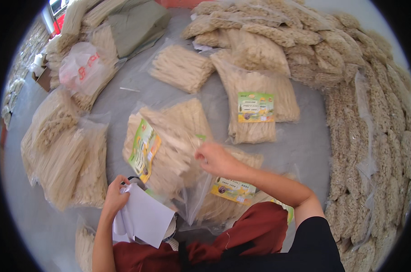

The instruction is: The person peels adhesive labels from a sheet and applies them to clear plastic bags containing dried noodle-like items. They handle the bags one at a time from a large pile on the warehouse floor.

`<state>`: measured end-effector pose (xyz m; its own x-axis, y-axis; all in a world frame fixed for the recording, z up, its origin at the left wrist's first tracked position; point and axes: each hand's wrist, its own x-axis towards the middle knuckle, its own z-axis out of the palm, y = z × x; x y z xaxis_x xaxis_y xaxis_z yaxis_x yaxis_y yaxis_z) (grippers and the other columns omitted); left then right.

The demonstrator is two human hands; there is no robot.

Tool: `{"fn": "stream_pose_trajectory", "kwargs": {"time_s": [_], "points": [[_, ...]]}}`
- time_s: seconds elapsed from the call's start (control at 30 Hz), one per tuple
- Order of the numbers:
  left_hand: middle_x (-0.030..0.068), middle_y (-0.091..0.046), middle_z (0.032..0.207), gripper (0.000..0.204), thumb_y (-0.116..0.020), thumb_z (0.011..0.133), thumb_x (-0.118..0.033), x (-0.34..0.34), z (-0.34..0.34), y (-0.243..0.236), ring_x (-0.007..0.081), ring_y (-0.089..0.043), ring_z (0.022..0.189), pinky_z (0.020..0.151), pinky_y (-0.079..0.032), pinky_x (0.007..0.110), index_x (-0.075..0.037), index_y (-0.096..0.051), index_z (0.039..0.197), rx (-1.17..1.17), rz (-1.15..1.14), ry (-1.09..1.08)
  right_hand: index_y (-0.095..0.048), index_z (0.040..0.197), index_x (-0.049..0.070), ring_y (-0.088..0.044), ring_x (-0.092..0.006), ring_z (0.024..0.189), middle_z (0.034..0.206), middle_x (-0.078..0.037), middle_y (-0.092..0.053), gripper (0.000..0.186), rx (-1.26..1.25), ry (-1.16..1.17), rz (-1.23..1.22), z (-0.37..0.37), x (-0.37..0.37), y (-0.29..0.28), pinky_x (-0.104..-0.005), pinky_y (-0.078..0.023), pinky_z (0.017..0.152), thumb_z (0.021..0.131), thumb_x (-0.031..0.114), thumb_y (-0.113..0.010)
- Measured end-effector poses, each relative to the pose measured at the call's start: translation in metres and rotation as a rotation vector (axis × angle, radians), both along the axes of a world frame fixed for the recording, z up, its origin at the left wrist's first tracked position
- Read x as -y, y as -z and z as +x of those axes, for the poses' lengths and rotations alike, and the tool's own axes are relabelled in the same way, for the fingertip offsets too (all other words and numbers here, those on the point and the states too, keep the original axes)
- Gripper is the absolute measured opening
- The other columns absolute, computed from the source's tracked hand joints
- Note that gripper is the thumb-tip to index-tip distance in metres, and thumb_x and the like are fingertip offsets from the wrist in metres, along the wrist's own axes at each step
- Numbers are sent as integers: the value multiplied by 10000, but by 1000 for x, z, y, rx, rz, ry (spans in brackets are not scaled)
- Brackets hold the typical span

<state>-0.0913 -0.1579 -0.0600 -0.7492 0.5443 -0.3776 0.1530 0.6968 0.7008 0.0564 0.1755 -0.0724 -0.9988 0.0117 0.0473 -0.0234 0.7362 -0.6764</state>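
My left hand (118,196) grips a small stack of white paper sheets (147,216), which hangs over my lap with its edge curled. My right hand (218,161) is closed over the right side of a clear bag of dried noodles (173,136); what its fingers hold, if anything, I cannot make out. A green and yellow printed label (144,149) shows on the left of that bag. Below my right forearm, partly hidden, lies another bag of noodles (214,206) with a similar label (233,189).
Beyond lie a labelled noodle bag (260,131) and an unlabelled bundle (182,68) on the grey floor (305,158). Bagged noodles (69,158) are heaped at left, near a white plastic bag (86,68). A tall stack of filled bags (364,149) curves along the right.
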Motion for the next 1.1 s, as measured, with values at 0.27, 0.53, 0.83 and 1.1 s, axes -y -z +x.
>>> {"fn": "stream_pose_trajectory", "kwargs": {"time_s": [0.27,0.53,0.83,1.1], "points": [[67,-548,560,180,-629,720,-140,-23,12,-12,104,-478,528,518,-409,292,40,-631,721,15,76,10,-598,1012,19,-607,-162,723,934,-96,-614,256,328,-143,-396,48,-44,53,-301,-501,625,779,116,-640],[54,-509,490,199,-701,689,-155,-23,10,-17,99,-449,459,470,-397,298,24,-624,644,9,-24,-7,-437,1272,-1,-428,-376,1205,1277,-231,-469,506,-233,630,337,-48,-224,99,-388,-349,1014,791,57,-585],[37,-488,494,223,-695,696,-147,20,20,-28,99,-433,469,462,-376,297,24,-579,612,-86,-125,-123,-315,1386,63,-343,-356,1281,1379,-158,-393,663,103,634,804,-134,-295,80,-535,-209,1073,829,300,-586],[79,-490,502,304,-715,660,-212,26,19,-40,143,-455,486,490,-387,331,43,-554,620,-19,-208,-213,-667,714,24,-587,-318,847,808,-150,-621,210,-110,610,750,-141,-289,98,-449,-401,840,742,232,-671]]}}
